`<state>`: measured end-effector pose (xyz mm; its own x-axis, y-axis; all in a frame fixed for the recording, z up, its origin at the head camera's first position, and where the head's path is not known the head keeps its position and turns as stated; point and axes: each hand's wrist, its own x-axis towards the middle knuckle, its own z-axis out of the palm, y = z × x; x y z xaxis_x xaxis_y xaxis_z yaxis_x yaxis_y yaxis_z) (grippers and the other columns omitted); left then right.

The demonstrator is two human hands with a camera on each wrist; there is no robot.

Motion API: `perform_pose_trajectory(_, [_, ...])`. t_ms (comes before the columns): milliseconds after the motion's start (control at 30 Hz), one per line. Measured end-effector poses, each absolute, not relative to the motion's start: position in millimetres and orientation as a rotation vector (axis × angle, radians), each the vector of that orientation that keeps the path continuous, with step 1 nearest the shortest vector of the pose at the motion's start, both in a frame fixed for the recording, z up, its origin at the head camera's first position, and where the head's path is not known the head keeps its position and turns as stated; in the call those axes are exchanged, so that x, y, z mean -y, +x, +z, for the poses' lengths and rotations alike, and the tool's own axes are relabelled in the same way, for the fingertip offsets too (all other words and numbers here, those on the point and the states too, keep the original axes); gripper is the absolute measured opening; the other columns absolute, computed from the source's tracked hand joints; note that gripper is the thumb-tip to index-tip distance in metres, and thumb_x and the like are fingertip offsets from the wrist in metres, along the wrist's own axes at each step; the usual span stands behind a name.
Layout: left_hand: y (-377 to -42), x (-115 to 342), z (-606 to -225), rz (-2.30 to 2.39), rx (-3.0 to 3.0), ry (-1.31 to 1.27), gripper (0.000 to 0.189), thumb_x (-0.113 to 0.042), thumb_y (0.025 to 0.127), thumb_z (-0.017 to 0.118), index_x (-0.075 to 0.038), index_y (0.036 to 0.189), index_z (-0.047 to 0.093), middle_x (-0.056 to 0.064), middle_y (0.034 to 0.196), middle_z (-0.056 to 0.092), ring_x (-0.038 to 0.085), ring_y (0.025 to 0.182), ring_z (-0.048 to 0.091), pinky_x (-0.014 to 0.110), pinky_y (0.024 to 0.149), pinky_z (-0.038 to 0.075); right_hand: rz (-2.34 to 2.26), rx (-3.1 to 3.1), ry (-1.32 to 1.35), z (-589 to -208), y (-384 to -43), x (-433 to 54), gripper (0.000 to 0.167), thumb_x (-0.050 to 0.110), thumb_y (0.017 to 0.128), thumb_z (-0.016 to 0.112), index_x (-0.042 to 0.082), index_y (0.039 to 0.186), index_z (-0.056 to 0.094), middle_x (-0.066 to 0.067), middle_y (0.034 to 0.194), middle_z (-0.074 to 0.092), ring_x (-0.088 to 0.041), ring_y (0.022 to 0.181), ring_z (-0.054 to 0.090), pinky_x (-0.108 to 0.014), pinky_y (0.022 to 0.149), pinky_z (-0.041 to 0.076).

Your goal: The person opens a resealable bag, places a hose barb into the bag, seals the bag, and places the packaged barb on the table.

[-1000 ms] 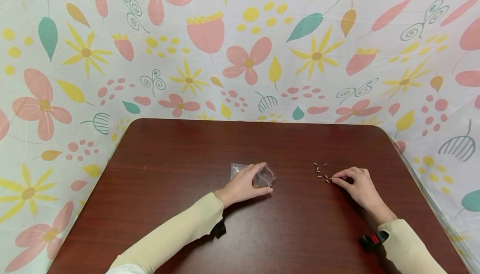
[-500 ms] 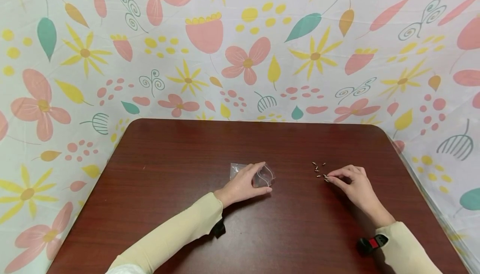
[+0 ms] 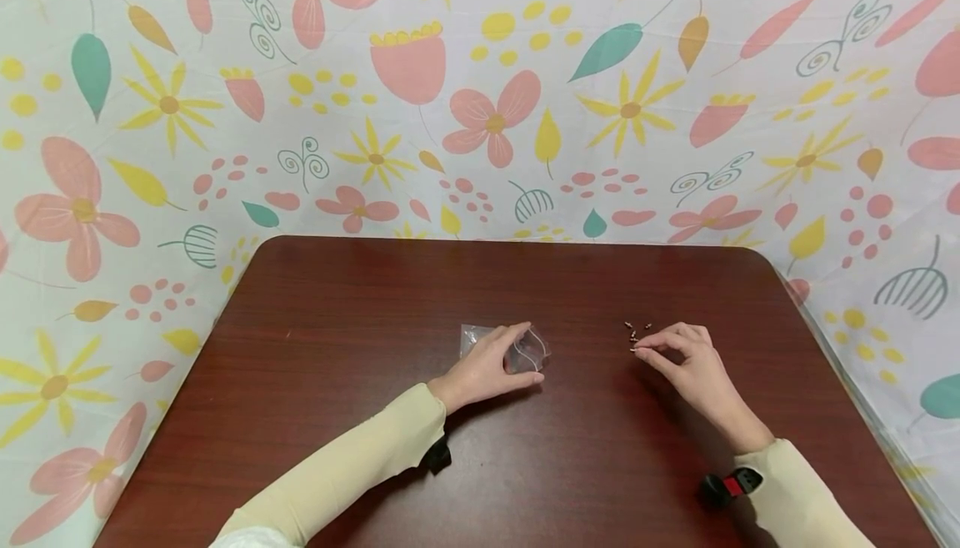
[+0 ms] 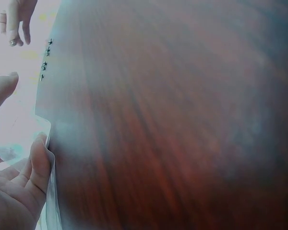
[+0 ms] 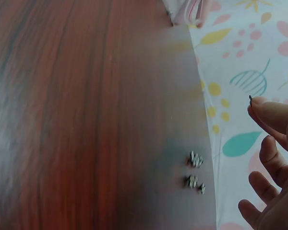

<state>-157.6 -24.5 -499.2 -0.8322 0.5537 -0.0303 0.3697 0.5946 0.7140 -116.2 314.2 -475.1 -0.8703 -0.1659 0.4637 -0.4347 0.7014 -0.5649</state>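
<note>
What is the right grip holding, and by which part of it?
The right grip pinches a small metal piece, apparently by one end; it is too small to tell which.

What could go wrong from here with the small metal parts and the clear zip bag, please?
The tiny metal part pinched in the right hand offers little to grip, so it might slip and drop.

The loose metal parts lie close to that hand, so a brush of it could scatter them over the table.

The clear zip bag in the left hand looks thin and soft; its mouth might fold, and a part put in could miss.
</note>
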Motion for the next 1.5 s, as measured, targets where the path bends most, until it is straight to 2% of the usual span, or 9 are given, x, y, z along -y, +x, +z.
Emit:
perform_pose_trajectory(100, [-158,25,-499,1.069,-2.577,0.756,0.089,-0.056,0.09,0.076,-0.019,0.162,0.039,0.009,0.146,0.055,0.022,0.123,0.059,0.038,0.098,0.053,0.996,2.525,0.482,-473,-118,-306,0.024,-0.003,0.077,0.087,0.017,0.09,0.082,0.004,0.087,0.065,-0.012,0.103,0.045,-0.026,0.089,0.03])
perform_pose_trajectory(300, [-157,25,-498,1.073,-2.577,0.754,0.089,-0.057,0.09,0.076,-0.019,0.162,0.039,0.009,0.144,0.056,0.022,0.121,0.06,0.038,0.096,0.053,1.029,2.532,0.51,-468,-119,-290,0.024,-0.002,0.081,0.085,0.02,0.091,0.081,0.007,0.086,0.062,-0.012,0.1,0.041,-0.024,0.077,0.034])
perform_pose_trajectory(600, [-156,25,-496,1.074,-2.564,0.747,0.089,-0.057,0.091,0.076,-0.019,0.162,0.038,0.009,0.147,0.054,0.022,0.125,0.058,0.038,0.099,0.052,1.059,2.531,0.566,-470,-125,-271,0.02,-0.001,0.083,0.085,0.017,0.091,0.081,0.007,0.087,0.063,-0.016,0.103,0.044,-0.022,0.08,0.035])
perform_pose_trajectory(1000, [-157,24,-495,1.047,-2.599,0.772,0.088,-0.056,0.09,0.077,-0.017,0.161,0.041,0.008,0.141,0.058,0.019,0.118,0.06,0.033,0.096,0.053,1.096,2.543,0.619,-480,-134,-252,0.018,0.0,0.083,0.085,0.016,0.092,0.081,0.009,0.085,0.061,-0.02,0.101,0.047,-0.04,0.087,0.033])
perform_pose_trajectory(1233, [-157,23,-495,1.043,-2.597,0.773,0.088,-0.056,0.09,0.077,-0.016,0.161,0.04,0.008,0.138,0.059,0.018,0.114,0.061,0.032,0.094,0.053,1.089,2.543,0.635,-483,-139,-237,0.016,0.003,0.083,0.086,0.015,0.091,0.081,0.01,0.083,0.06,-0.022,0.099,0.049,-0.038,0.086,0.035])
perform_pose_trajectory(1500, [-157,24,-495,1.047,-2.598,0.776,0.088,-0.055,0.091,0.076,-0.016,0.161,0.04,0.009,0.141,0.058,0.02,0.118,0.061,0.034,0.097,0.052,1.09,2.518,0.682,-484,-142,-224,0.016,0.003,0.083,0.086,0.015,0.091,0.08,0.01,0.081,0.059,-0.022,0.096,0.05,-0.037,0.086,0.035])
